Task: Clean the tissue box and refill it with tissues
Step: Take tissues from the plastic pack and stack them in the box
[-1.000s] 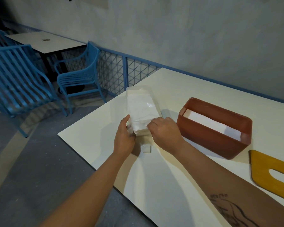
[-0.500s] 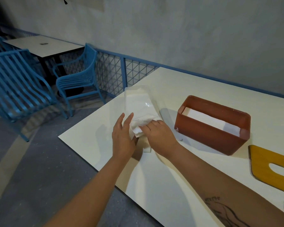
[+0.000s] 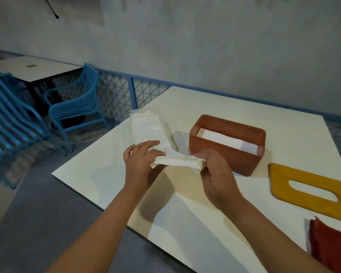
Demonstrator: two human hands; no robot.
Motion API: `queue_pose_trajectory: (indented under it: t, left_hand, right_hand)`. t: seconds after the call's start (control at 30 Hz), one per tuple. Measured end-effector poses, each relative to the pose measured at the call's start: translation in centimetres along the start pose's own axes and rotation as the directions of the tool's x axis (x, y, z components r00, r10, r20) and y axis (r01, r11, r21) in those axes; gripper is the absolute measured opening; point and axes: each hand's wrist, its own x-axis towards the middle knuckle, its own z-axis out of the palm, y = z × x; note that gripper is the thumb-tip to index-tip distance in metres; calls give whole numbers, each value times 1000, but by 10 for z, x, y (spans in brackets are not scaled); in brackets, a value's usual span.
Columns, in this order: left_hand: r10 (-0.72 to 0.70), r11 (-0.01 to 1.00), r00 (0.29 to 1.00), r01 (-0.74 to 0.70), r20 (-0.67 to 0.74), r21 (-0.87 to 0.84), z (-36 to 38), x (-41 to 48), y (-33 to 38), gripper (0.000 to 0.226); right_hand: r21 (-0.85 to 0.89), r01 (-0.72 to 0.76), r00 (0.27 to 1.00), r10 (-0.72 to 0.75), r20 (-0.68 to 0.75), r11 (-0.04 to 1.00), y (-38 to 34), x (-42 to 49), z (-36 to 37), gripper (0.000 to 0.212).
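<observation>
I see the white table [image 3: 215, 213] with the open tissue box [image 3: 224, 154], yellow lid [image 3: 307, 186] and edge-cropped red cloth [image 3: 331, 247] on it, clear wrapper [image 3: 146, 125] behind, left hand [image 3: 140, 164] and right hand [image 3: 217, 174] each clamped on the tissue stack [image 3: 179, 161] beside the box

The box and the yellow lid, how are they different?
The box is reddish-brown; the lid is yellow. The box stands up with tall walls and an open top, and white tissues show inside; the lid lies flat on the table to the box's right. The lid has a long slot cut through it; the box's walls show no hole. Both rest on the table, and neither hand touches them.
</observation>
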Motion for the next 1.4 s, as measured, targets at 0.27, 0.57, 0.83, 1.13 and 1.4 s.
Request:
queue_pose_trajectory:
  t: [0.27, 0.57, 0.83, 1.13, 1.4]
  left_hand:
    - [-313, 852, 908, 397, 277, -340, -8, 13, 40, 31]
    - [-360, 358, 720, 694, 593, -625, 12, -3, 62, 27]
    - [-346, 226, 638, 768, 687, -599, 28, -24, 61, 65]
    - [-347, 238, 669, 741, 657, -629, 27, -15, 55, 56]
    - [-335, 248, 688, 724, 644, -644, 32, -14, 58, 40]
  right_hand:
    - [548, -419, 878, 476, 44, 724, 13, -36, -57, 35]
    - [692, -597, 664, 735, 141, 406, 34, -68, -64, 34]
    - [527, -741, 537, 839, 92, 416, 38, -70, -55, 57]
    - [521, -719, 542, 841, 3, 461, 34, -61, -52, 54]
    - [537, -721, 506, 862, -21, 437, 38, -60, -47, 56]
